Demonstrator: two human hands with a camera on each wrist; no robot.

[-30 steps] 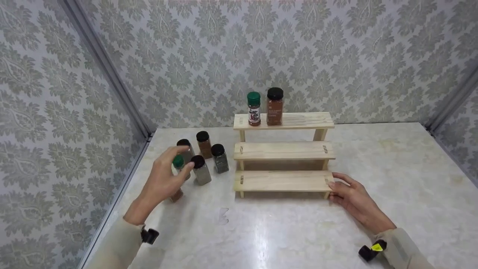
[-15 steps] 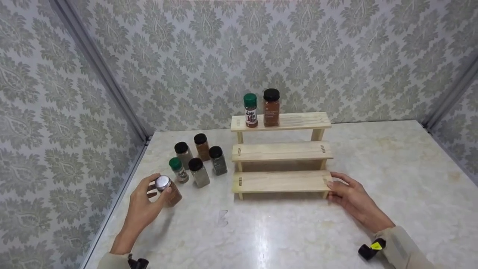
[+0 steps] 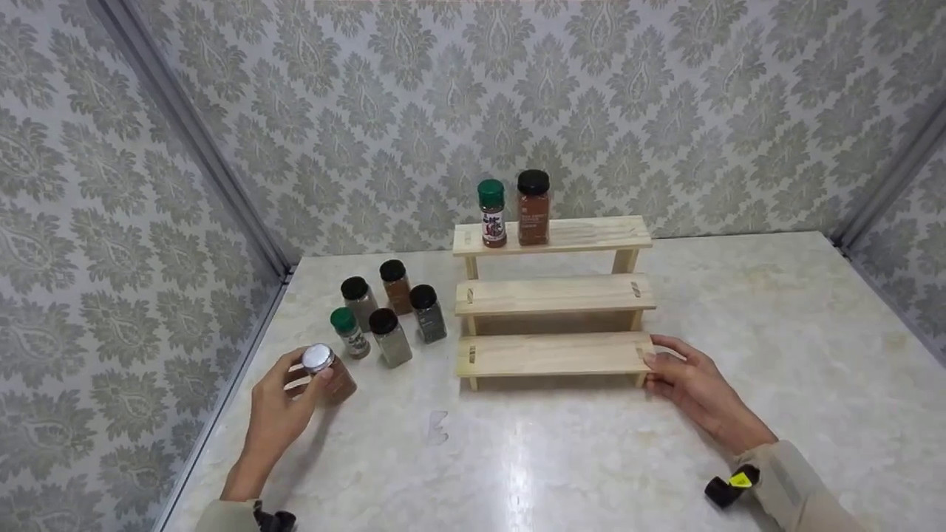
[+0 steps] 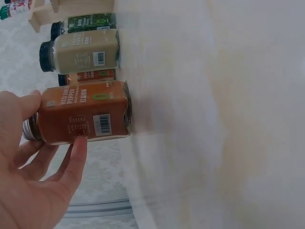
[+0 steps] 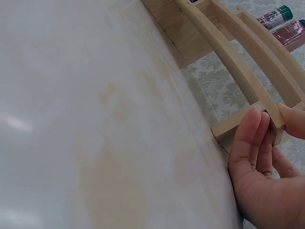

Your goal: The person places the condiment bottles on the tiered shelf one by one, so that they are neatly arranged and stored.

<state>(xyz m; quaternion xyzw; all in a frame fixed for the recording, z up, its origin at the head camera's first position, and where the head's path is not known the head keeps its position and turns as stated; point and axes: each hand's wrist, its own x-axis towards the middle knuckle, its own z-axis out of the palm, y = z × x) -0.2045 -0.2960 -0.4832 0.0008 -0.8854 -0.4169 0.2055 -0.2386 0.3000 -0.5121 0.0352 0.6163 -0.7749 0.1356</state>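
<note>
The left hand (image 3: 277, 410) curls its fingers (image 4: 74, 162) and thumb around the red pepper jar (image 3: 330, 374), up near its silver lid (image 3: 318, 357). The jar stands on the marble table (image 3: 562, 458), on the near left, just beside five other spice jars (image 3: 390, 319). It looks like smooth glass, small and light, so it may slip and could break. Holding it around the middle seems safest. The right hand (image 3: 691, 388) pinches the right end of the wooden step rack (image 3: 554, 356), on its lowest step.
</note>
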